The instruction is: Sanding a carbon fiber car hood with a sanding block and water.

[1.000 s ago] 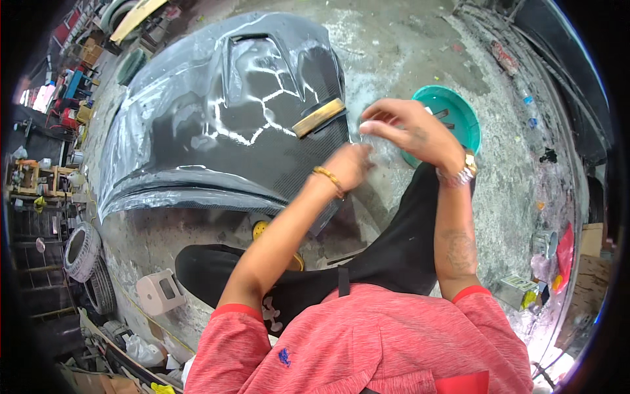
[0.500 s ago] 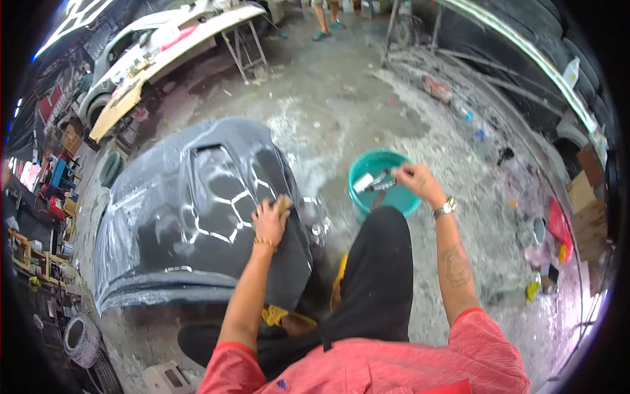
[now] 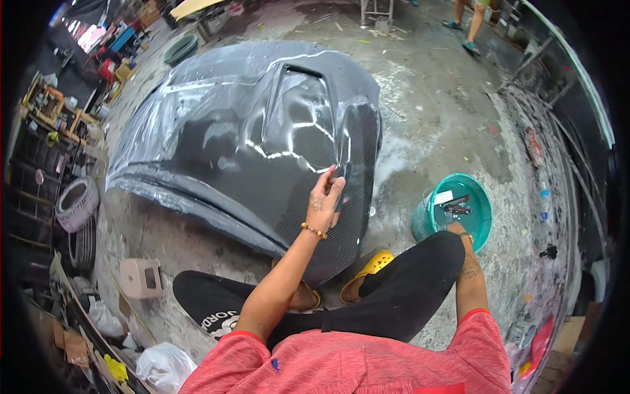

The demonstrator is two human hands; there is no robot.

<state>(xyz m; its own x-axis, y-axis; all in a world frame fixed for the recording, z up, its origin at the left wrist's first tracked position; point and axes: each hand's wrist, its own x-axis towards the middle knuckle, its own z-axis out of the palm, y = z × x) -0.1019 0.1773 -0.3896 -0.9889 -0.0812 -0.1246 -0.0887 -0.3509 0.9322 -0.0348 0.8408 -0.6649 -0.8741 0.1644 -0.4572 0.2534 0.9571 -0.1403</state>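
A large dark car hood with a woven carbon-look surface lies in front of me, wet and streaked with whitish slurry. Over its right side, my left hand has its fingers bent around a dark, flat piece, whose kind I cannot make out. To the right stands a teal bucket of water. A white block and a dark, narrow object show inside it. My right hand dips into the bucket beside them, its fingers mostly hidden.
Wet concrete floor surrounds the hood. A beige plastic stool and tires stand to the left, with a white plastic bag nearer me. A dark tub sits behind the hood. Another person's legs show at the far right.
The view has swung left and down. My left hand has turned, and the tan block under it no longer shows. My right hand has gone from above the bucket down into it.
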